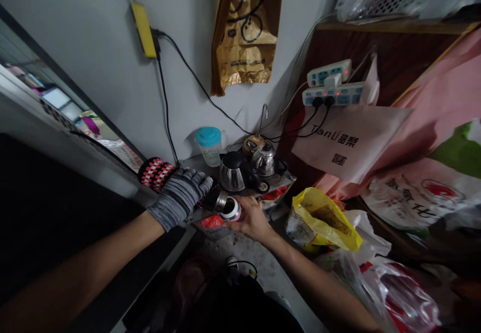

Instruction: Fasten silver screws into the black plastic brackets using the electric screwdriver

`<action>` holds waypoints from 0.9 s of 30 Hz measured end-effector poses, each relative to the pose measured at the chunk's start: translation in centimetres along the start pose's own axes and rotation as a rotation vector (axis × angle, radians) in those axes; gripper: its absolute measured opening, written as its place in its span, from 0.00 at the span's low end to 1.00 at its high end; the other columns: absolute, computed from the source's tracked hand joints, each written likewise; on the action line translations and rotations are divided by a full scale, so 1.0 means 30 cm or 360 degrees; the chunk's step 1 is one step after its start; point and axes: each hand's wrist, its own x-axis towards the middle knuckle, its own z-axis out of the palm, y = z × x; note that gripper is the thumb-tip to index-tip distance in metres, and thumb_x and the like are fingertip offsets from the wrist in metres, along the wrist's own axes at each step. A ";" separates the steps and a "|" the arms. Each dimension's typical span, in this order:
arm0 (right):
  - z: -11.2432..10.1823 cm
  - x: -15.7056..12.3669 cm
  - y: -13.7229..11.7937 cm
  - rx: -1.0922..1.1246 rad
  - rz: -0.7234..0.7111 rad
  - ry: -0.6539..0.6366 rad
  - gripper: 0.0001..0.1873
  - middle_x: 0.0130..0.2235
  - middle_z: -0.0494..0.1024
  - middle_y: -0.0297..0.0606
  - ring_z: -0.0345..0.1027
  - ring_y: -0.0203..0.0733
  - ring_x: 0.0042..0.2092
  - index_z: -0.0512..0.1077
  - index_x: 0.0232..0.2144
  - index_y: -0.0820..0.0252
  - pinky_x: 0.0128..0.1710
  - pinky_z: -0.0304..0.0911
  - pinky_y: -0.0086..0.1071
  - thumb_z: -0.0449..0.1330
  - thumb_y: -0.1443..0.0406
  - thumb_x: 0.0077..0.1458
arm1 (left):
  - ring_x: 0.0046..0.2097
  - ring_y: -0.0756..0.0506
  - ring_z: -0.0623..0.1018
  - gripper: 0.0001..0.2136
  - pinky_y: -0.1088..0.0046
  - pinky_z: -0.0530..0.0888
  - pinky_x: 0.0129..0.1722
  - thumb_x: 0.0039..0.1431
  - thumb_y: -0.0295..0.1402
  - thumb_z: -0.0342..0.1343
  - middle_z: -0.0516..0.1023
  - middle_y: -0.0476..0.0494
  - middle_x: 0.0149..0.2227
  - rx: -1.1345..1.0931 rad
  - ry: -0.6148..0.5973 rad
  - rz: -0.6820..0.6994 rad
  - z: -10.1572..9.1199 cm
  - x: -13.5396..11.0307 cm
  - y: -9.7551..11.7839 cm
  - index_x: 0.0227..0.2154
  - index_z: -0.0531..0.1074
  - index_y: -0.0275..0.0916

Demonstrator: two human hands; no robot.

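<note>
My left hand (180,195), in a grey striped glove, is closed round a dark bottle (210,199) with a bare metal neck. The bottle is tilted, its mouth at the rim of a pink cup with a white rim (232,210). My bare right hand (252,218) wraps the cup from the right. Whether liquid flows between them I cannot make out. Just behind stand a steel kettle with a black lid (231,173) and a smaller steel teapot (264,160). A clear jug with a blue lid (209,146) stands against the wall.
Power strips (332,92) with plugged cords hang on the cabinet at right. A yellow plastic bag (323,218) and other bags crowd the right side. A brown paper bag (248,32) hangs on the wall. Black cables run down behind the kettle. A red-and-black woven item (156,174) is by my left wrist.
</note>
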 end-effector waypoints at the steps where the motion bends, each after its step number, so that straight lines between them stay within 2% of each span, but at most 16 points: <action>1: 0.002 0.002 -0.002 -0.0001 0.0003 -0.0001 0.41 0.51 0.79 0.42 0.67 0.56 0.51 0.73 0.54 0.52 0.51 0.56 0.46 0.75 0.47 0.38 | 0.52 0.33 0.75 0.22 0.49 0.70 0.53 0.66 0.23 0.47 0.75 0.29 0.54 0.0000 -0.0002 0.0000 0.004 -0.001 -0.002 0.62 0.68 0.35; 10: 0.024 0.017 -0.013 0.0005 0.0049 -0.0006 0.41 0.51 0.79 0.43 0.67 0.58 0.51 0.73 0.54 0.52 0.51 0.57 0.47 0.76 0.48 0.38 | 0.50 0.33 0.76 0.22 0.50 0.70 0.52 0.64 0.25 0.50 0.76 0.30 0.52 -0.0077 0.0020 -0.0036 0.038 0.004 -0.016 0.60 0.69 0.34; 15: 0.039 0.027 -0.002 0.0037 0.0031 0.0041 0.39 0.50 0.80 0.42 0.68 0.56 0.51 0.73 0.54 0.53 0.51 0.58 0.46 0.75 0.49 0.40 | 0.52 0.34 0.76 0.24 0.53 0.70 0.54 0.62 0.27 0.53 0.76 0.31 0.54 -0.0168 0.0058 -0.0149 0.061 0.004 -0.017 0.61 0.69 0.35; 23: 0.062 0.045 0.033 0.0130 -0.0057 0.0145 0.36 0.48 0.80 0.42 0.70 0.54 0.48 0.74 0.52 0.56 0.49 0.61 0.45 0.74 0.50 0.42 | 0.54 0.31 0.76 0.33 0.55 0.70 0.58 0.48 0.35 0.64 0.76 0.28 0.54 -0.0647 0.0251 -0.0468 0.223 -0.004 -0.005 0.59 0.69 0.30; 27: 0.091 0.072 0.046 0.0148 -0.0048 0.0150 0.35 0.49 0.80 0.44 0.71 0.54 0.48 0.73 0.52 0.56 0.50 0.64 0.46 0.73 0.49 0.44 | 0.51 0.34 0.79 0.32 0.57 0.74 0.55 0.47 0.38 0.65 0.78 0.32 0.52 -0.0814 0.0313 -0.0573 0.301 -0.004 0.000 0.57 0.70 0.34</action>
